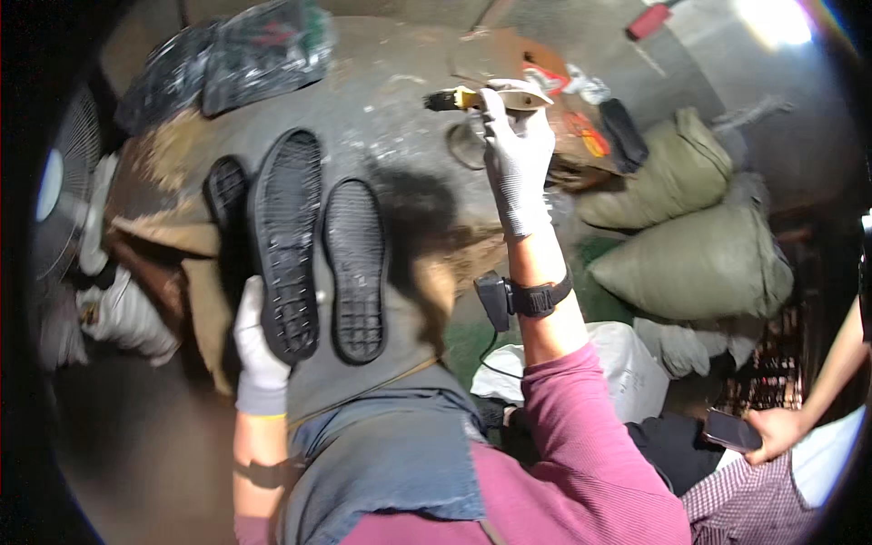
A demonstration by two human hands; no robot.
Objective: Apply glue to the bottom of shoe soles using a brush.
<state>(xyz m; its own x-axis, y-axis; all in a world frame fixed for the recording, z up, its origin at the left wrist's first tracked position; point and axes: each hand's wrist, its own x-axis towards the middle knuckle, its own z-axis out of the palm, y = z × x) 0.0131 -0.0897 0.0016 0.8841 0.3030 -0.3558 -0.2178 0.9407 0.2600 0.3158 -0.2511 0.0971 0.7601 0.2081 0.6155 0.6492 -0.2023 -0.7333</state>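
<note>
My left hand (pixel 259 350), in a white glove, grips the heel end of a black shoe sole (pixel 289 245) from its left side. The sole is tilted up above the worktop (pixel 363 118), its ridged face with a grid of cavities toward me. A second black sole (pixel 356 272) lies just to its right. Partly hidden on its left is a smaller-looking black sole (pixel 227 186). My gloved right hand (pixel 520 150) is raised over the far side of the worktop, closed round a paintbrush (pixel 447 99) whose dark bristles point left.
Black plastic-wrapped packages (pixel 263 59) lie at the back left, beyond a fan (pixel 73 182). Stuffed green sacks (pixel 695 259) stand on the right. A co-worker's hand (pixel 777 434) holds a phone (pixel 732 430) at the lower right. A red-handled tool (pixel 649 21) lies far back.
</note>
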